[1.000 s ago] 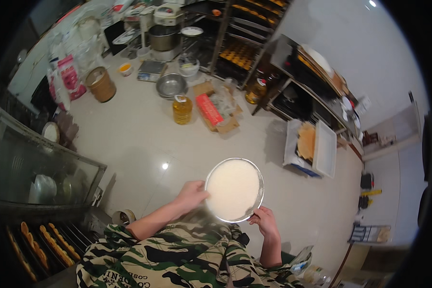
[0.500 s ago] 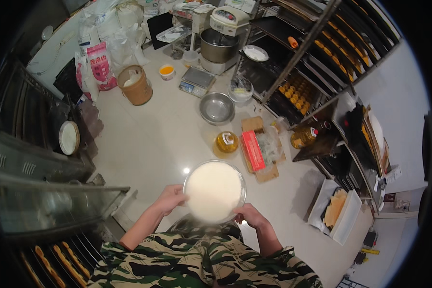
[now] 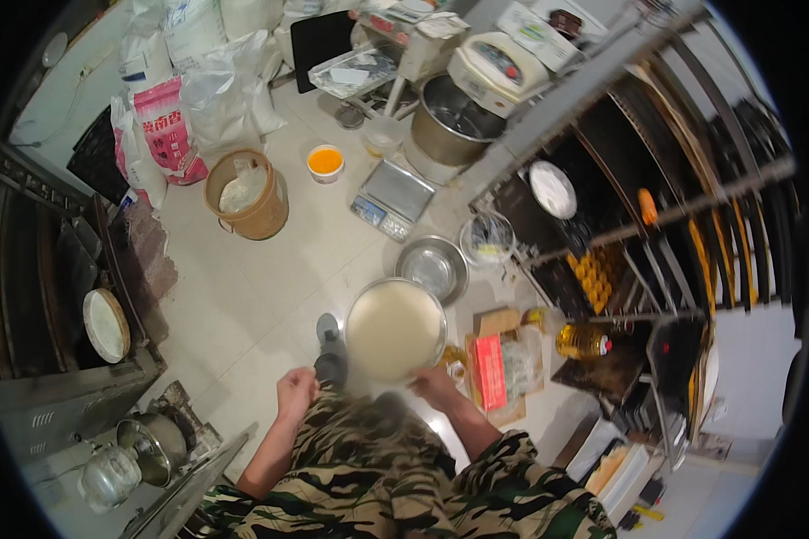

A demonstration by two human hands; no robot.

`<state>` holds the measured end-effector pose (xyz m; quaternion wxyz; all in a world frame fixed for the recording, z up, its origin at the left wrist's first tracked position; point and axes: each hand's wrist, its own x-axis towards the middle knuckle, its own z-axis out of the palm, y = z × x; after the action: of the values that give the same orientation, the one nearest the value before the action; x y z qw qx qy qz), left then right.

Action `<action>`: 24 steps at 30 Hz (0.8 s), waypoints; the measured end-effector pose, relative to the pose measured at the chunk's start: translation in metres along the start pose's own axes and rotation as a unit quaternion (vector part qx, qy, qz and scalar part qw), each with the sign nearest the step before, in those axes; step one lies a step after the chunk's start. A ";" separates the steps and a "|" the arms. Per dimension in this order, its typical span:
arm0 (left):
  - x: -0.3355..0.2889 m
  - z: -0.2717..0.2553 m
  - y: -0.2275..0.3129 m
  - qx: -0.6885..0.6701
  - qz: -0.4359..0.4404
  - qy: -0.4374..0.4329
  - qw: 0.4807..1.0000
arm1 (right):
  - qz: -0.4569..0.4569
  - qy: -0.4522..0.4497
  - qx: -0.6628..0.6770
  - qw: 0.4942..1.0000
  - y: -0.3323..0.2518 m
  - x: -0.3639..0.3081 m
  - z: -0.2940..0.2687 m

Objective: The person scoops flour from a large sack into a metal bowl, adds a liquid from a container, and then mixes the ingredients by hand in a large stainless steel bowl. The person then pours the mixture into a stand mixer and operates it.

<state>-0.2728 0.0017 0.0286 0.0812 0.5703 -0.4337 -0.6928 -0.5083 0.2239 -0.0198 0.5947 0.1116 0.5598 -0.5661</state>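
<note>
A round metal bowl (image 3: 395,329) filled with pale, cream-coloured batter sits at the centre of the frame, just above the person's camouflage sleeves; the right hand (image 3: 435,386) grips its lower right rim, fingers curled against the edge and holding the bowl; the left hand (image 3: 296,393) hangs just lower left of the bowl, apart from it, curled into a loose fist around nothing that can be seen; a dark shoe (image 3: 329,346) shows between that hand and the bowl, on the pale tiled floor (image 3: 234,296); just upper right of the bowl lies 1 empty steel bowl (image 3: 431,269), and above that a small digital scale (image 3: 392,198); right of the bowl rests an open cardboard box (image 3: 503,364) holding a red packet, with a bottle of yellow oil (image 3: 582,341) beside it; in the upper left stand a brown bucket (image 3: 247,193) of white powder and a pink sack (image 3: 164,135); a small tub of orange filling (image 3: 325,163) sits near the top centre, and a mixer bowl (image 3: 449,121) stands to its right.
</note>
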 end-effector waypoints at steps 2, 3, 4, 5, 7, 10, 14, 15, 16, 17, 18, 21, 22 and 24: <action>0.048 0.014 -0.017 0.117 0.047 -0.027 0.992 | 0.009 0.043 0.058 0.997 -0.018 0.065 0.003; 0.066 0.028 -0.011 0.190 0.092 -0.042 0.977 | 0.018 0.036 0.082 0.996 -0.024 0.103 -0.001; 0.081 0.044 -0.007 0.253 0.089 -0.077 0.960 | 0.028 0.030 0.107 0.993 -0.030 0.141 -0.007; 0.088 0.062 0.007 0.314 0.082 -0.113 0.939 | 0.041 0.024 0.131 0.990 -0.033 0.179 -0.011; 0.108 0.105 0.040 0.411 0.037 -0.209 0.887 | 0.030 0.029 0.185 0.982 -0.052 0.250 -0.011; 0.146 0.161 0.035 0.407 0.102 -0.335 0.844 | 0.035 0.065 0.239 0.968 -0.096 0.354 0.001; 0.207 0.204 0.033 0.347 0.180 -0.458 0.798 | 0.022 0.097 0.296 0.950 -0.112 0.513 -0.055; 0.215 0.214 0.020 0.272 0.161 -0.423 0.849 | 0.005 0.118 0.305 0.945 -0.115 0.553 -0.064; 0.226 0.219 0.017 0.269 0.160 -0.403 0.860 | 0.023 0.111 0.316 0.942 -0.121 0.586 -0.072; 0.236 0.223 0.019 0.269 0.160 -0.381 0.870 | 0.042 0.102 0.327 0.939 -0.129 0.615 -0.075; 0.244 0.229 0.021 0.261 0.186 -0.358 0.877 | 0.042 0.091 0.319 0.943 -0.138 0.643 -0.078; 0.264 0.241 0.032 0.238 0.248 -0.313 0.885 | 0.058 0.132 0.296 0.944 -0.158 0.712 -0.100; 0.273 0.243 0.040 0.231 0.253 -0.309 0.887 | 0.057 0.138 0.301 0.942 -0.163 0.732 -0.105; 0.283 0.250 0.040 0.205 0.259 -0.302 0.895 | 0.059 0.149 0.308 0.938 -0.169 0.759 -0.109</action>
<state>-0.5979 -0.0674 -0.1539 0.0041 0.2056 -0.7018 -0.6820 -0.9051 -0.1652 -0.5744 0.4732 0.4055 0.4327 -0.6514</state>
